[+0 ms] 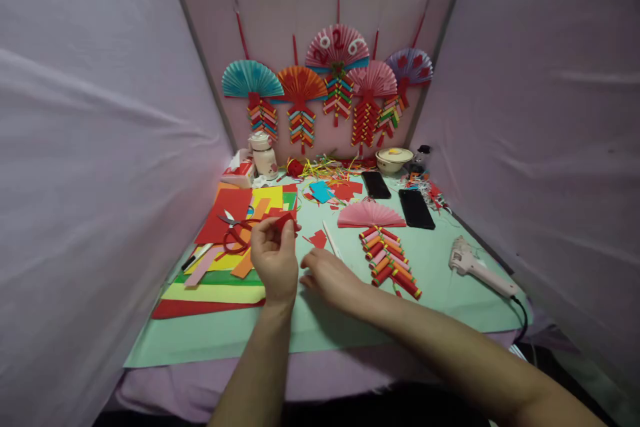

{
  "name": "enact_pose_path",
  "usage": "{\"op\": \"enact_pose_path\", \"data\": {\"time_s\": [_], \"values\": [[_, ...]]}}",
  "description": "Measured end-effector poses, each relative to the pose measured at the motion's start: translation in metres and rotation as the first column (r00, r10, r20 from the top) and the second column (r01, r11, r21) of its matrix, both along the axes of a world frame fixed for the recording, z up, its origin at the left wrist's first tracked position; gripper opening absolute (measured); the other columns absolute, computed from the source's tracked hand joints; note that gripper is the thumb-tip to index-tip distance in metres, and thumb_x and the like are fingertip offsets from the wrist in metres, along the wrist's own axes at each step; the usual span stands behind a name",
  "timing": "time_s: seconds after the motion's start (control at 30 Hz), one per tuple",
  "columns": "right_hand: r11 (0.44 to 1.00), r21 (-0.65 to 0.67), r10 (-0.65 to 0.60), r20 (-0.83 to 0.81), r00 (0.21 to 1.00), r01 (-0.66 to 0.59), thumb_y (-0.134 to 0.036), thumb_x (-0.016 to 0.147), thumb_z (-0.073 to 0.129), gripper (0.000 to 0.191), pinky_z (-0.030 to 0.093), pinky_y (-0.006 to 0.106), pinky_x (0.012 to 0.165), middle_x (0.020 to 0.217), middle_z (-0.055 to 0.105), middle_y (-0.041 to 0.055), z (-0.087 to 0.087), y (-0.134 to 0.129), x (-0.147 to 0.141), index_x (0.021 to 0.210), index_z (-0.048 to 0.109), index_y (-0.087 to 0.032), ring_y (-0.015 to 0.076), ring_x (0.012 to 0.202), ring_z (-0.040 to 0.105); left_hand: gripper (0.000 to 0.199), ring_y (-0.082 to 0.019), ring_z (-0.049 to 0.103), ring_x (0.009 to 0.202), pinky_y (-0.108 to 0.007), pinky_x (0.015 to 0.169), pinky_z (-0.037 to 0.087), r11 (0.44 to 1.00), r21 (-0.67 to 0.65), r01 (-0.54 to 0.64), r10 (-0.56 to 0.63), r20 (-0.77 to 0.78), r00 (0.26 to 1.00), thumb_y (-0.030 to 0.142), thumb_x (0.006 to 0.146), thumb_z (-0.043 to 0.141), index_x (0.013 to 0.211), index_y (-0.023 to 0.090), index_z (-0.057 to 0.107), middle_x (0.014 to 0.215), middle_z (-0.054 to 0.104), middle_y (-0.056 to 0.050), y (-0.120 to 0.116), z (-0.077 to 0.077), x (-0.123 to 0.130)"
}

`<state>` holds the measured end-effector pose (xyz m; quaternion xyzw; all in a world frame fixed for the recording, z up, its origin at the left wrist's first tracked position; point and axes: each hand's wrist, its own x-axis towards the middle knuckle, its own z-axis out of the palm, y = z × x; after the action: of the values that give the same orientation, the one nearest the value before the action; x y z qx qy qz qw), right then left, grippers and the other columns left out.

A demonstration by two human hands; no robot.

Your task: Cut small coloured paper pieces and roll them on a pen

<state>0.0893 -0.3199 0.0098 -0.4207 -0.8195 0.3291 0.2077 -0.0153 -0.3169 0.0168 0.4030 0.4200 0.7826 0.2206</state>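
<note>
My left hand [277, 257] is raised over the table with its fingers closed on a small piece of red paper [284, 219]. My right hand [331, 275] hovers just to the right, palm down, its thumb and fingers slightly apart with nothing visible in them. Beyond it lie red paper scraps [319, 238] and a white pen [331, 237]. Red-handled scissors [234, 230] rest on coloured sheets left of my left hand. A pink paper fan [371, 215] lies to the right, above a string of paper firecrackers [387, 257].
A glue gun [480, 270] with a cord lies at the right. Two black phones [417, 208] lie farther back. A bottle [263, 157], tissue pack [239, 172] and lidded bowl [394, 160] stand along the rear. Coloured paper sheets [215, 291] cover the left side; finished fans [337, 47] hang behind.
</note>
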Motion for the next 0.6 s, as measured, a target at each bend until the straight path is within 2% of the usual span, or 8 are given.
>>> {"op": "enact_pose_path", "data": {"time_s": [0.07,0.1,0.17,0.23,0.27,0.33,0.47,0.6], "values": [[0.994,0.051,-0.11,0.196,0.974,0.101,-0.02,0.082,0.062,0.005,0.046,0.036,0.08,0.09,0.069,0.0126,-0.003,0.002,0.037,0.084,0.065,-0.016,0.0279,0.093,0.065,0.027,-0.012,0.066,0.069,-0.023,0.067,0.052,0.968,-0.171,0.186,-0.196,-0.044,0.98,0.026,0.078,0.071,0.1,0.022,0.056,0.076,0.064,0.003,0.005,-0.01,-0.003],[0.985,0.089,-0.168,0.267,0.949,0.15,-0.021,0.084,0.061,0.007,0.045,0.034,0.078,0.088,0.07,0.0125,-0.003,0.006,0.053,0.083,0.065,-0.016,0.0279,0.091,0.065,0.03,-0.012,0.065,0.066,-0.022,0.064,0.051,0.921,-0.274,0.276,-0.303,-0.063,0.951,0.023,0.075,0.073,0.101,0.022,0.057,0.074,0.064,0.003,0.008,-0.017,-0.005],[0.967,0.133,-0.253,0.357,0.899,0.219,-0.025,0.086,0.061,0.01,0.044,0.032,0.074,0.088,0.071,0.0136,-0.002,0.017,0.073,0.085,0.066,-0.016,0.029,0.089,0.067,0.031,-0.011,0.064,0.063,-0.019,0.059,0.05,0.781,-0.467,0.415,-0.462,0.016,0.887,0.017,0.07,0.076,0.097,0.02,0.061,0.07,0.065,0.003,0.014,-0.029,-0.005],[0.954,0.16,-0.297,0.393,0.87,0.254,-0.028,0.087,0.062,0.016,0.043,0.032,0.073,0.095,0.072,0.0158,-0.001,0.03,0.078,0.096,0.066,-0.015,0.0304,0.093,0.067,0.026,-0.012,0.066,0.063,-0.02,0.058,0.051,0.646,-0.564,0.514,-0.482,0.222,0.848,0.014,0.069,0.077,0.089,0.018,0.061,0.071,0.067,0.0,0.021,-0.039,-0.002],[0.951,0.168,-0.308,0.403,0.862,0.26,-0.028,0.088,0.061,0.021,0.044,0.032,0.073,0.1,0.071,0.0173,-0.001,0.035,0.074,0.103,0.064,-0.013,0.0309,0.095,0.066,0.022,-0.013,0.067,0.065,-0.022,0.06,0.053,0.603,-0.578,0.55,-0.458,0.313,0.832,0.015,0.07,0.076,0.085,0.018,0.06,0.073,0.068,-0.001,0.025,-0.041,0.0],[0.948,0.181,-0.315,0.426,0.848,0.261,-0.027,0.09,0.058,0.03,0.044,0.033,0.072,0.106,0.069,0.0202,-0.004,0.041,0.06,0.116,0.059,-0.011,0.0315,0.096,0.067,0.018,-0.014,0.069,0.069,-0.026,0.067,0.057,0.566,-0.582,0.584,-0.411,0.416,0.811,0.016,0.075,0.073,0.078,0.017,0.055,0.074,0.069,-0.004,0.032,-0.044,0.004],[0.952,0.173,-0.304,0.473,0.827,0.251,-0.005,0.091,0.044,0.036,0.045,0.032,0.069,0.101,0.07,0.0202,-0.01,0.043,0.033,0.126,0.05,-0.008,0.0291,0.09,0.07,0.013,-0.012,0.069,0.069,-0.031,0.079,0.059,0.538,-0.578,0.613,-0.365,0.496,0.788,0.013,0.082,0.064,0.074,0.016,0.054,0.068,0.066,-0.002,0.045,-0.043,0.008],[0.952,0.18,-0.305,0.496,0.813,0.248,0.002,0.086,0.041,0.042,0.045,0.03,0.067,0.094,0.071,0.0176,-0.009,0.038,0.035,0.126,0.049,-0.009,0.0274,0.087,0.07,0.014,-0.014,0.071,0.077,-0.031,0.082,0.058,0.549,-0.59,0.591,-0.322,0.504,0.802,0.011,0.083,0.061,0.074,0.016,0.052,0.075,0.068,-0.005,0.063,-0.045,0.008]]}}
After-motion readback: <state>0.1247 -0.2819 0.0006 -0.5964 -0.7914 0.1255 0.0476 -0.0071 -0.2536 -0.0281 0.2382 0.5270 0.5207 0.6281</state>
